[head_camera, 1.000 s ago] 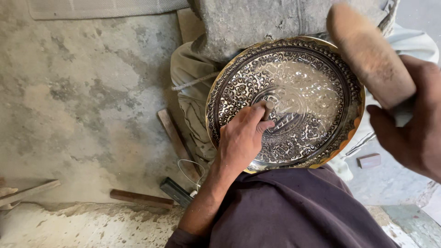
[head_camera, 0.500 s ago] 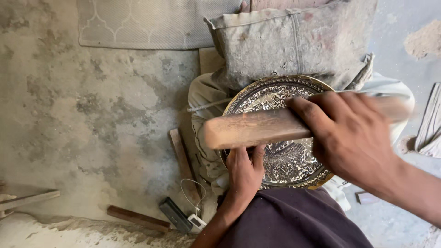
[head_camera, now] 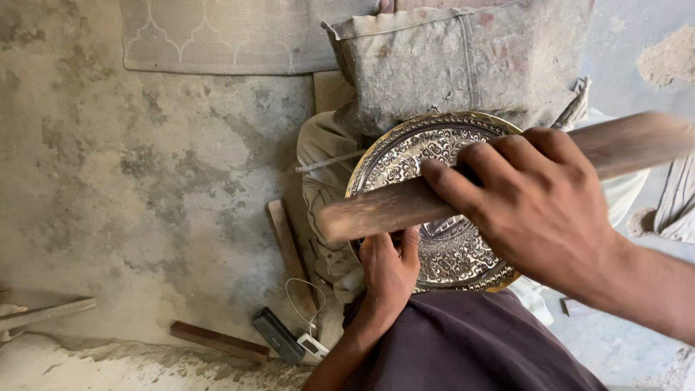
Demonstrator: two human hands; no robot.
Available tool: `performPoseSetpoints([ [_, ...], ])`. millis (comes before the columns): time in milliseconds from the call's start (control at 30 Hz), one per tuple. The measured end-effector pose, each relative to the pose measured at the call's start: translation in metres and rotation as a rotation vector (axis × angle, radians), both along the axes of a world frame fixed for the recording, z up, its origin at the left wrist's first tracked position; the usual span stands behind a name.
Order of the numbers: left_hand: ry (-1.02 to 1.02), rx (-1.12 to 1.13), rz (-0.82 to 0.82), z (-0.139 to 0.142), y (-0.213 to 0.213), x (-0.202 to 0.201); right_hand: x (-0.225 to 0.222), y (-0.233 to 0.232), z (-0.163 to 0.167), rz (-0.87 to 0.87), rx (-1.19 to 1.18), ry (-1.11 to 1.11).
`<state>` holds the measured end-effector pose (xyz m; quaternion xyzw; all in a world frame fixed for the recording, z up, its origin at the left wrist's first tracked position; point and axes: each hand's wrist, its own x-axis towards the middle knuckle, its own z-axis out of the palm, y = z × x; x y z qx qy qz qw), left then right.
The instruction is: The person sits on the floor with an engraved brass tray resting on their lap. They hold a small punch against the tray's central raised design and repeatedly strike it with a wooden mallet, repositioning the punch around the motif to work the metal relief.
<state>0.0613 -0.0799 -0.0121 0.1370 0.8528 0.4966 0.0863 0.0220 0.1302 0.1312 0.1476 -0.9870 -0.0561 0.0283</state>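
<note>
1. Head view looks straight down on a rough, stained concrete floor [head_camera: 145,203], grey and patchy, with a pale patterned mat [head_camera: 232,32] along the top edge.
2. A dusty grey cushion [head_camera: 463,65] leans at the top centre, just above the round engraved metal tray [head_camera: 413,156], which rests on the person's lap over light trousers [head_camera: 322,145].
3. Dark purple cloth [head_camera: 463,347] covers the bottom centre, below the tray.
4. The wooden stick [head_camera: 376,213] lies across the tray, its long axis running nearly level, rising a little to the right. Its blunt near end points left, past the tray's left rim; the far end runs off toward the right edge and looks blurred.
5. The right hand [head_camera: 543,210] grips the stick near its middle, fingers wrapped over the top of it and clenched around it.
6. The left hand [head_camera: 387,271] sits at the tray's lower left rim, under the stick, fingers curled upward against the tray's face; how firmly it grips cannot be told.
7. On the floor to the left lie a flat wooden slat [head_camera: 289,253] beside the knee, a reddish wooden bar [head_camera: 217,342], a pale strip of wood [head_camera: 47,315], a dark flat case [head_camera: 276,334] and a small white device with a thin cable [head_camera: 313,346].
</note>
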Motion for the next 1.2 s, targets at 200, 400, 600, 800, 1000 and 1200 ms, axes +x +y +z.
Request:
performPoseSetpoints([
  [200,-0.076,0.033,-0.019,0.000,0.000,0.000,0.008,0.000,0.022,0.013,0.334,-0.152],
  [400,-0.083,0.045,0.072,0.023,-0.018,-0.022,0.036,0.023,0.027,-0.185,0.024,-0.191],
  [600,-0.110,0.085,-0.093,0.033,-0.009,-0.035,0.051,0.048,0.009,-0.371,-0.001,-0.301],
  [800,-0.158,0.093,-0.178,0.019,0.010,-0.030,0.064,0.058,-0.007,-0.383,0.098,-0.332],
  [1000,-0.170,0.126,-0.186,0.016,0.008,-0.027,0.060,0.067,-0.018,-0.187,0.481,-0.302],
  [1200,-0.119,0.073,-0.216,0.017,0.010,-0.027,0.043,0.069,-0.014,-0.348,-0.012,-0.341],
])
